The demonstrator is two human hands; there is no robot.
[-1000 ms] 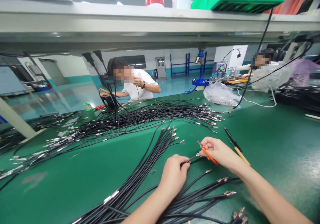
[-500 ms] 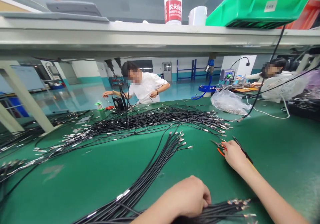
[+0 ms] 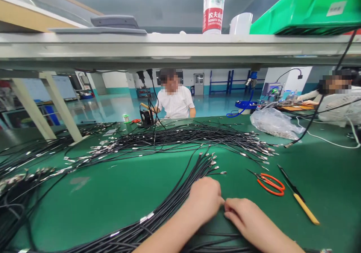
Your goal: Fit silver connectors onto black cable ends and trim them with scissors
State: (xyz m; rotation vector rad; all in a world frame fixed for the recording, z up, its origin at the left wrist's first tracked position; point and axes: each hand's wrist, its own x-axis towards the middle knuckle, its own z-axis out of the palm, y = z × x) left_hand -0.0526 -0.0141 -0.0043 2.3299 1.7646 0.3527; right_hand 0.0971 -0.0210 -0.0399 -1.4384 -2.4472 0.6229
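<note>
My left hand (image 3: 205,200) is closed in front of the bundle of black cables (image 3: 172,204), which fans out to metal connector ends. My right hand (image 3: 244,217) is closed too, its fingertips meeting those of the left. Whatever lies between the fingers is hidden. More black cables (image 3: 220,238) run beneath both wrists at the bottom. Right of my hands, scissors with orange handles (image 3: 271,185) lie on the green table (image 3: 113,196). Beside them rests a thin tool with a yellow handle (image 3: 306,208) and a black upper part.
Across the table stretches a large heap of black cables (image 3: 180,137); another bunch (image 3: 17,200) lies left. Farther back are a plastic bag (image 3: 275,123) and a small black fan-like device (image 3: 146,117). A shelf (image 3: 169,49) spans overhead. A co-worker (image 3: 176,100) sits opposite.
My right hand has let go of the scissors and moved left, leaving them on the table. My left hand has come away from the near cable ends and up to meet it. The view has shifted.
</note>
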